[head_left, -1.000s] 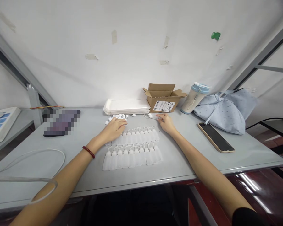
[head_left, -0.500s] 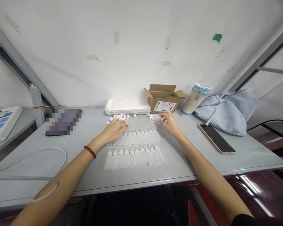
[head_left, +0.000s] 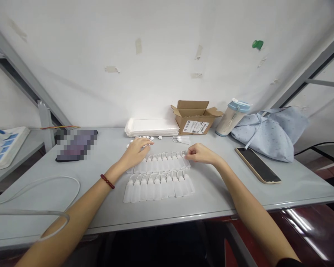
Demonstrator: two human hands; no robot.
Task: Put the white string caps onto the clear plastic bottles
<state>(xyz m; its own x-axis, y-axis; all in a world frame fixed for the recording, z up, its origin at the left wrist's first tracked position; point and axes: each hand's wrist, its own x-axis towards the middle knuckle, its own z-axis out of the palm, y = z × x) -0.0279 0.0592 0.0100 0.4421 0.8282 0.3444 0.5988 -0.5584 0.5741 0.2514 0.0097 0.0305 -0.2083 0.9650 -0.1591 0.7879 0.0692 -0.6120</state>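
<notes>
My left hand (head_left: 136,151) hovers low over a small heap of white caps (head_left: 129,145), its fingers stretched forward and thumb apart from them. The hand partly covers the heap. With thumb and index pinched, my right hand (head_left: 200,153) is at the right end of the upper row of frosted bottle-shaped pieces (head_left: 161,164), closed on the last piece. Each piece carries a thin white loop at its top. A second row of frosted pieces (head_left: 157,187) lies nearer the table's front edge. One single frosted piece (head_left: 183,139) rests apart, beyond my right hand.
Behind stand a stack of white trays (head_left: 153,127) and an open cardboard box (head_left: 196,120). A tumbler (head_left: 230,120), a blue cloth bag (head_left: 264,133) and a phone (head_left: 257,165) are on the right. At left lie a blurred-out flat object (head_left: 78,145) and a white cable (head_left: 77,183).
My right hand has left the single frosted piece at the back and come toward me to the upper row's right end. My left hand's fingers have lifted and straightened slightly over the caps.
</notes>
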